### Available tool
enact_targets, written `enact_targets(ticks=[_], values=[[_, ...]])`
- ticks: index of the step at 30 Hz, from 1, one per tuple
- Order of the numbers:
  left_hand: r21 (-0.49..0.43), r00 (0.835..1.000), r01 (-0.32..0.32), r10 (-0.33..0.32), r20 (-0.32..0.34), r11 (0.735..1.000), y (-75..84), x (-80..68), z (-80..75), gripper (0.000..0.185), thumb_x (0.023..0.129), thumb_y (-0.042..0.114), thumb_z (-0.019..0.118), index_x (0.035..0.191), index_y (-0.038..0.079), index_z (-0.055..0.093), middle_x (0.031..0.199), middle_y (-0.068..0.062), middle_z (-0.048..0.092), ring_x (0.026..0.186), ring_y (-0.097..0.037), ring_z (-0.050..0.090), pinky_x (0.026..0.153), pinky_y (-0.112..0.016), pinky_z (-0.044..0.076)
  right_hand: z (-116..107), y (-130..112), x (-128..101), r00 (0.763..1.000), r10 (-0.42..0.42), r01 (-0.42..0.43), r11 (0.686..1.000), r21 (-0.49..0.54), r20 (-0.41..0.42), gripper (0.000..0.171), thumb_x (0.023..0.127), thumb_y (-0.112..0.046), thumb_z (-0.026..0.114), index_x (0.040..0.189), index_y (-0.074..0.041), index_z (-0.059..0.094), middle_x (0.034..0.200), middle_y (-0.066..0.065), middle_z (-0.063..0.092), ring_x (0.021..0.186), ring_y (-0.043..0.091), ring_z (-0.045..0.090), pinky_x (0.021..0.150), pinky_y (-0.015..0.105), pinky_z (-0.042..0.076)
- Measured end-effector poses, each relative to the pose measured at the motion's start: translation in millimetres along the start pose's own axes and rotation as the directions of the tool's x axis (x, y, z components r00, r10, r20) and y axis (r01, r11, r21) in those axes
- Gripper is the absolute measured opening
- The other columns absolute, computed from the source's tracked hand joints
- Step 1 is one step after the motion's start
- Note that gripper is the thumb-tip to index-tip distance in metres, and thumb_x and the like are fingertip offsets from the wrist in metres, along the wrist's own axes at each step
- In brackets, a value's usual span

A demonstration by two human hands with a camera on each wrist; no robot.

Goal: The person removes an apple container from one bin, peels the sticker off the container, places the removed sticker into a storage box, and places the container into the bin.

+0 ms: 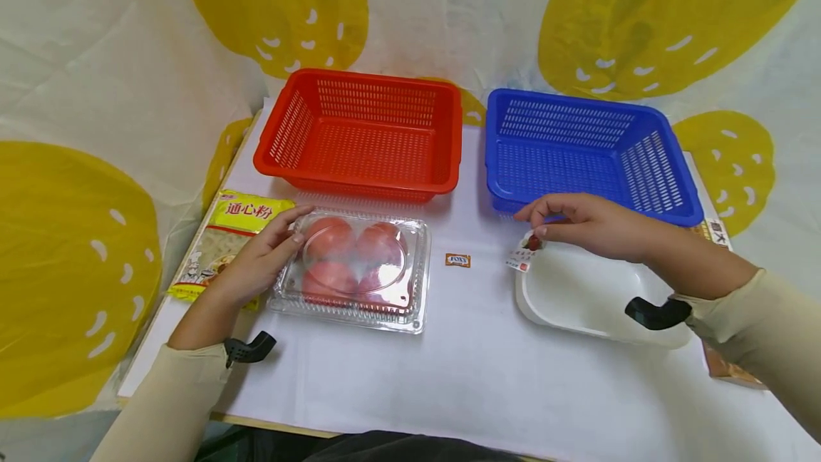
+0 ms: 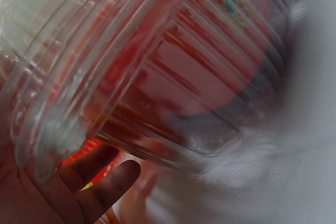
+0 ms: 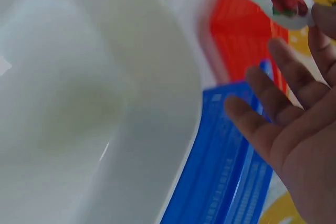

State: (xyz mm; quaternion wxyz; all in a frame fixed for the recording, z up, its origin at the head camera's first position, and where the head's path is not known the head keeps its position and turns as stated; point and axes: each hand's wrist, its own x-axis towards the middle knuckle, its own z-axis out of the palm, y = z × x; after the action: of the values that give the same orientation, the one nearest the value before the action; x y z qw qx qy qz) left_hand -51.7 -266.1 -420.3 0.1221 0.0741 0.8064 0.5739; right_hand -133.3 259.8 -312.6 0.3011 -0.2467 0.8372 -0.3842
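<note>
My left hand (image 1: 261,266) grips the left edge of a clear plastic box (image 1: 420,284) with a ridged rim, its thumb over the lid. Several round red tomatoes (image 1: 330,280) show through the plastic. In the left wrist view, two fingertips (image 2: 128,174) extend beyond the box's side. My right hand (image 1: 586,223) pinches a small white packet (image 1: 522,255) printed with red fruit between thumb and index finger, while the other fingers are spread in the right wrist view. The packet hangs over the left rim of a white oblong basin (image 1: 577,298).
A red basket (image 1: 378,148) stands at the back left, a blue basket (image 1: 564,162) at the back right. A small orange FOX'S sweet (image 1: 458,260) lies between the plastic box and the basin. A yellow macaroni bag (image 1: 221,241) lies at the left, and a brown carton (image 1: 731,369) at the right.
</note>
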Motion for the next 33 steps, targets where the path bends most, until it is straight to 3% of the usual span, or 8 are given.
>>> enact_targets(ticks=[3, 7, 12, 17, 20, 24, 27, 33], values=[[-0.003, 1.000, -0.010, 0.010, -0.001, 1.000, 0.4, -0.2, 0.1, 0.053, 0.115, 0.024, 0.050, 0.166, 0.025, 0.037, 0.163, -0.013, 0.041, 0.136, -0.036, 0.050, 0.108, -0.027, 0.044, -10.1, 21.5, -11.0, 0.999, 0.030, -0.031, 0.999, 0.038, 0.027, 0.010, 0.110, -0.014, 0.060, 0.109, -0.008, 0.068, 0.141, 0.012, 0.067, 0.134, 0.027, 0.059, 0.102, 0.019, 0.050], [-0.004, 1.000, -0.023, 0.023, -0.001, 1.000, 1.5, -0.3, 0.3, 0.053, 0.115, 0.023, 0.050, 0.166, 0.023, 0.037, 0.165, -0.013, 0.038, 0.139, -0.036, 0.048, 0.109, -0.026, 0.041, -22.1, 43.2, -24.1, 0.989, 0.106, -0.111, 0.993, 0.045, 0.105, 0.012, 0.111, -0.016, 0.060, 0.111, -0.007, 0.068, 0.141, 0.015, 0.066, 0.125, 0.018, 0.064, 0.100, 0.019, 0.050], [0.006, 1.000, -0.016, 0.016, -0.013, 1.000, -0.1, 0.6, -1.0, 0.053, 0.115, 0.022, 0.050, 0.166, 0.024, 0.037, 0.164, -0.011, 0.040, 0.135, -0.035, 0.050, 0.107, -0.027, 0.043, -28.4, 62.4, -32.6, 0.963, 0.175, -0.183, 0.983, 0.022, 0.203, 0.014, 0.111, -0.018, 0.059, 0.115, -0.007, 0.066, 0.143, 0.017, 0.064, 0.125, 0.026, 0.063, 0.104, 0.035, 0.051], [0.017, 1.000, -0.004, 0.004, -0.008, 1.000, -1.0, 0.6, -1.5, 0.053, 0.115, 0.025, 0.049, 0.167, 0.025, 0.035, 0.169, -0.010, 0.033, 0.143, -0.039, 0.045, 0.118, -0.053, 0.037, -22.5, 81.4, -34.9, 0.937, 0.249, -0.252, 0.967, -0.020, 0.245, 0.014, 0.110, -0.021, 0.061, 0.112, -0.008, 0.066, 0.134, 0.010, 0.068, 0.122, 0.028, 0.059, 0.102, 0.048, 0.047], [0.010, 1.000, 0.007, -0.007, -0.002, 1.000, -0.6, 0.3, -1.2, 0.053, 0.115, 0.026, 0.049, 0.167, 0.027, 0.035, 0.170, -0.009, 0.031, 0.145, -0.041, 0.043, 0.119, -0.062, 0.032, -15.4, 93.0, -35.0, 0.935, 0.274, -0.275, 0.961, -0.031, 0.226, 0.014, 0.109, -0.022, 0.063, 0.111, -0.009, 0.068, 0.124, 0.005, 0.072, 0.114, 0.026, 0.059, 0.097, 0.041, 0.047], [0.005, 1.000, 0.015, -0.015, 0.001, 1.000, -0.7, 0.2, -0.5, 0.053, 0.115, 0.026, 0.049, 0.167, 0.027, 0.036, 0.168, -0.009, 0.034, 0.143, -0.038, 0.046, 0.116, -0.042, 0.039, -5.4, 105.9, -35.4, 0.950, 0.267, -0.268, 0.963, -0.020, 0.159, 0.011, 0.108, -0.018, 0.064, 0.107, -0.009, 0.070, 0.113, 0.003, 0.075, 0.107, 0.024, 0.062, 0.092, 0.031, 0.049], [0.009, 1.000, 0.021, -0.021, 0.005, 1.000, 0.0, 0.2, 0.4, 0.053, 0.115, 0.025, 0.049, 0.167, 0.026, 0.036, 0.167, -0.009, 0.037, 0.143, -0.037, 0.047, 0.114, -0.037, 0.039, -0.5, 113.1, -35.1, 0.955, 0.274, -0.272, 0.962, -0.033, 0.111, 0.009, 0.107, -0.017, 0.066, 0.107, -0.010, 0.071, 0.105, 0.003, 0.073, 0.103, 0.023, 0.062, 0.089, 0.026, 0.050], [0.033, 1.000, 0.028, -0.028, -0.002, 0.999, 0.8, 0.7, 0.4, 0.053, 0.115, 0.027, 0.050, 0.167, 0.028, 0.036, 0.169, -0.008, 0.034, 0.143, -0.038, 0.047, 0.115, -0.049, 0.038, 4.7, 119.7, -32.1, 0.955, 0.292, -0.287, 0.953, -0.095, 0.046, 0.010, 0.105, -0.019, 0.069, 0.112, -0.012, 0.074, 0.100, 0.000, 0.072, 0.099, 0.022, 0.061, 0.086, 0.023, 0.052]])
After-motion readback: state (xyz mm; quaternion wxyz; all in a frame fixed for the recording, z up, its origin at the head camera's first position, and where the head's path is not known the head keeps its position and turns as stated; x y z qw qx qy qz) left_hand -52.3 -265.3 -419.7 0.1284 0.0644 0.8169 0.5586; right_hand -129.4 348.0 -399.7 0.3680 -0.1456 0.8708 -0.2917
